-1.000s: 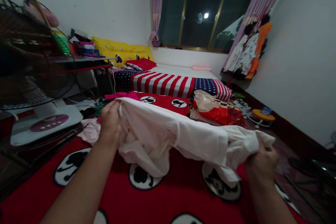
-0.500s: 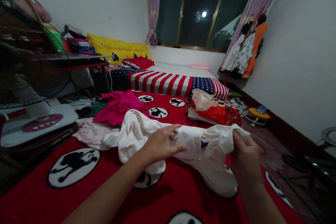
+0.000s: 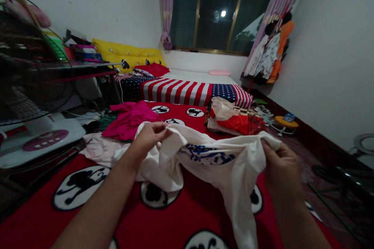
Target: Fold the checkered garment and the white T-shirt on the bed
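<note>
A white shirt [image 3: 216, 173] with blue lettering is stretched between my two hands above a red blanket [image 3: 187, 218] with black monkey figures in white ovals. My left hand [image 3: 150, 136] pinches the cloth near its left end. On the other side, my right hand [image 3: 282, 163] grips a bunched edge, and one part of the cloth hangs down below it. More white fabric lies crumpled under my left hand. Close by on the left are a magenta garment [image 3: 131, 118] and a pale pink garment [image 3: 97, 149].
Beyond the shirt lies a pile of folded clothes [image 3: 233, 118] in beige and red. A fan [image 3: 43, 136] stands at the left by a desk. A bed with a striped cover [image 3: 178, 91] is at the back; a small round stool [image 3: 286, 121] stands at the right.
My left hand has moved left and closed on the cloth. The shirt is now spread wider, showing its blue lettering, and a part of it hangs lower beneath my right hand.
</note>
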A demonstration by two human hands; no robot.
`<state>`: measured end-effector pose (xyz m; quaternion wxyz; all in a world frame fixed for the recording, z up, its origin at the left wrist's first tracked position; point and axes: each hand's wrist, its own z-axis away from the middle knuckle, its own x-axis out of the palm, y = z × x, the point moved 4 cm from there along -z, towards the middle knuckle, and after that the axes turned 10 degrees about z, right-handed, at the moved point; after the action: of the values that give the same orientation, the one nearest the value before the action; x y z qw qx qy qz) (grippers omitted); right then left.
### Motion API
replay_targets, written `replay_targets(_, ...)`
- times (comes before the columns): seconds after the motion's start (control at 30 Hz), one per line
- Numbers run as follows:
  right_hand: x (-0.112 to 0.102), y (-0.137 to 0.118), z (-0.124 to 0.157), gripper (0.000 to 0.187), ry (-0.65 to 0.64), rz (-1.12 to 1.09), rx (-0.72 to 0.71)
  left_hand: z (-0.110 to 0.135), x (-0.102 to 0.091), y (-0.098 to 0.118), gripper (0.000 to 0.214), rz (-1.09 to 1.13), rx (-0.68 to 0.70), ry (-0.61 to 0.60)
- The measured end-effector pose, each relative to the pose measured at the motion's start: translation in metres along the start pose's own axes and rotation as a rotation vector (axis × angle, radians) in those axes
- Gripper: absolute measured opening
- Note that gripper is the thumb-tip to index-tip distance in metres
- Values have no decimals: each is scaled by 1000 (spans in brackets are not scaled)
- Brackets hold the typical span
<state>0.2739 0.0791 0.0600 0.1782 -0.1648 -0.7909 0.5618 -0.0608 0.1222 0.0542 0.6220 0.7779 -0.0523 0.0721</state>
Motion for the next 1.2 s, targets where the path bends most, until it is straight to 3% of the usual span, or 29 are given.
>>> replay_targets(0.07,-7,8,-12,36,98,-54,-11,-5,-24,12,21,254,16,194)
replay_targets(0.13,-6,17,-19,47,82,-91,10,-7,-43,19,13,510,38,410)
replay_targets(0.23,3,30,-19,64,-26,14,29,-5,-65,21,9,747,110,701)
replay_targets(0.3,11,39,-15,59,-160,223,-20,-3,-78,23,10,739,213,806)
replay_targets(0.4,23,55,-5,49,-408,676,-191,-4,-88,24,12,633,300,770)
replay_targets(0.5,31,72,8,65,-573,1047,-308,-6,-88,25,11,648,301,721)
replay_targets(0.57,33,80,13,71,-596,1198,-316,-5,-83,27,10,671,259,773)
replay_targets(0.63,32,82,13,52,-570,1278,-305,-2,-76,32,11,674,203,810)
replay_targets(0.73,20,76,0,25,-584,1258,-243,1,-68,43,27,632,216,759)
replay_targets(0.8,3,65,-16,18,-493,1185,-188,2,-69,45,33,569,253,742)
replay_targets(0.93,-46,26,-42,13,114,907,-278,0,-88,35,24,359,270,822)
replay_targets(1.0,-62,15,-45,14,292,794,-318,-1,-99,28,16,200,286,885)
replay_targets(1.07,-67,13,-47,15,275,767,-296,-1,-106,26,7,3,331,906)
replay_targets(1.2,-57,20,-47,21,183,810,-313,4,-95,37,33,-517,556,800)
